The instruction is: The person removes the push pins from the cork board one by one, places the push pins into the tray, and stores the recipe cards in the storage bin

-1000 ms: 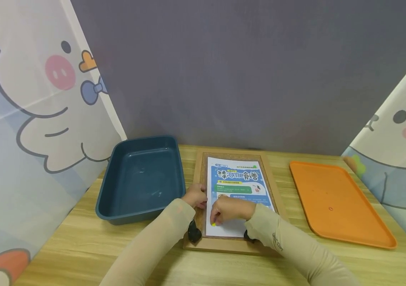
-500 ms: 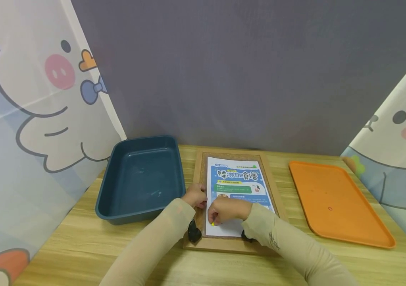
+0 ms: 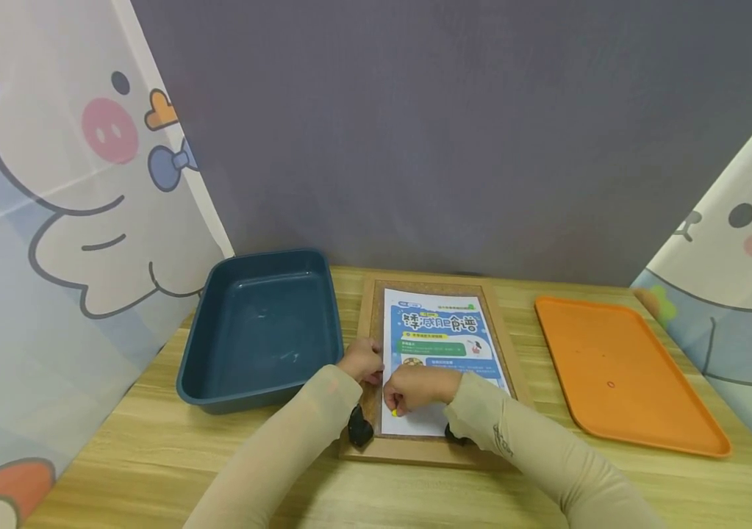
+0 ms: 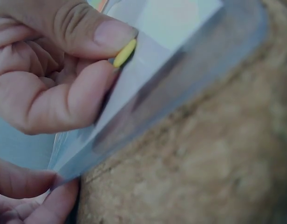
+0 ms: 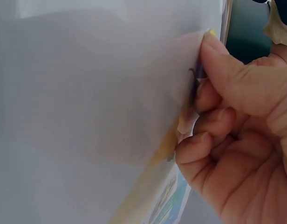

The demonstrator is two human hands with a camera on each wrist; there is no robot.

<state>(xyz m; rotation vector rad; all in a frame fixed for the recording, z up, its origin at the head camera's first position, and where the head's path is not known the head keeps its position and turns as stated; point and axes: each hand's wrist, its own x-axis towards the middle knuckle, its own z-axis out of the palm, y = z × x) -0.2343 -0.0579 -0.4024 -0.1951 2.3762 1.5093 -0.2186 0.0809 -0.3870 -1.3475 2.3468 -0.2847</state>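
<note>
A printed sheet (image 3: 438,323) in a clear plastic sleeve lies over the wood-framed cork board (image 3: 503,330). My right hand (image 3: 418,387), palm turned under, pinches a yellow thumbtack (image 4: 126,53) between thumb and index finger at the sheet's lower left. Its remaining fingers curl in behind the sheet's edge in the right wrist view. At the left margin of the sheet is my left hand (image 3: 362,360). In the left wrist view, the left thumb and finger pinch the rim of the clear sleeve (image 4: 199,86), which stands up off the bare cork (image 4: 204,154).
A deep dark-blue tray (image 3: 193,367) stands just left of the board. To the right lies a flat orange tray (image 3: 614,382). A grey panel (image 3: 415,147) rises behind the wooden table (image 3: 402,499), with cartoon-printed cloth on both sides.
My right hand, with the thumbtack, has shifted slightly left along the lower part of the sheet. The left hand stays at the sheet's left edge.
</note>
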